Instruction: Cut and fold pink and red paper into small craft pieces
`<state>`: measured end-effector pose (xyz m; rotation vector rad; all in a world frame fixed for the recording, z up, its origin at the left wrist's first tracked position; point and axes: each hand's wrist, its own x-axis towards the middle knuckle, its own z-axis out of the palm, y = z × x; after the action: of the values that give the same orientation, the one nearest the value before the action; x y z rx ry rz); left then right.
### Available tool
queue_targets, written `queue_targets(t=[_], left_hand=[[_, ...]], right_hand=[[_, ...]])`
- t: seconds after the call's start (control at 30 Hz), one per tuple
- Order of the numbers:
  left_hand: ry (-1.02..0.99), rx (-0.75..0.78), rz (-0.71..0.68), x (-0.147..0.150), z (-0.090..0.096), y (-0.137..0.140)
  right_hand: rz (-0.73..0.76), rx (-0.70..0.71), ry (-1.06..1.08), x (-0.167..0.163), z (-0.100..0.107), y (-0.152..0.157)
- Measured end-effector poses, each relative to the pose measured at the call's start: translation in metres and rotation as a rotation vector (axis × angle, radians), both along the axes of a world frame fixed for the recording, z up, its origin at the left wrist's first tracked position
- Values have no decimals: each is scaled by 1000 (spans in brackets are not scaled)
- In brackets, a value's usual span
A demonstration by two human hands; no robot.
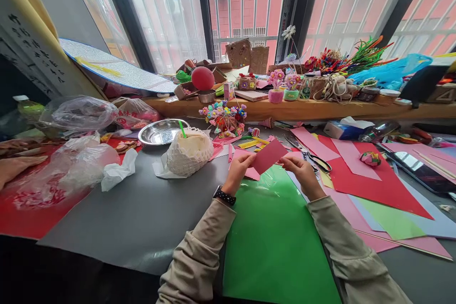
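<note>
A small dark-pink paper rectangle [268, 156] is held up in front of me by both hands. My left hand [241, 167], with a black dotted watch band [225, 196] at the wrist, pinches its left edge. At its lower right corner, the fingers of my right hand [298, 169] close on the paper. Beneath my hands lies a glossy green sheet [276, 242]. A lighter pink paper piece [252, 174] shows partly behind the held one. Scissors with black handles [318, 162] rest just beyond my right hand.
To the left stand a coconut in white foam netting [188, 154] with a green straw and a steel plate [151, 134]. Coloured paper sheets [377, 185] and a phone [420, 168] lie right. Craft flowers [224, 116] stand ahead. Another person's hand [19, 168] is at far left.
</note>
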<state>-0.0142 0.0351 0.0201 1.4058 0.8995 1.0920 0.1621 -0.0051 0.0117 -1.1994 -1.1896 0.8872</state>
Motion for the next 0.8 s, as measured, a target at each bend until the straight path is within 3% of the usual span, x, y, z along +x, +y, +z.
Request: queue_targets(t=[0.1,0.17,0.33,0.47,0.63,0.8], left_hand=[[18,-22,-8,2,-3,1],[95,56,16,4,-5,0],[386,550,230,5,-3,-9],[520,772,164,9,-3,-17],[543,802,74,14,-10,-16],[429,652,8,14,-11,-15]], right_hand=[[30,7,-65,-3,0,-1],[13,17,-109,-4,-2,-1],[-9,24,-268,-3,-5,1],[2,41,-376,-9,-2,-2],[30,92,-441,-15,4,-6],[64,112,-435,-16,5,-7]])
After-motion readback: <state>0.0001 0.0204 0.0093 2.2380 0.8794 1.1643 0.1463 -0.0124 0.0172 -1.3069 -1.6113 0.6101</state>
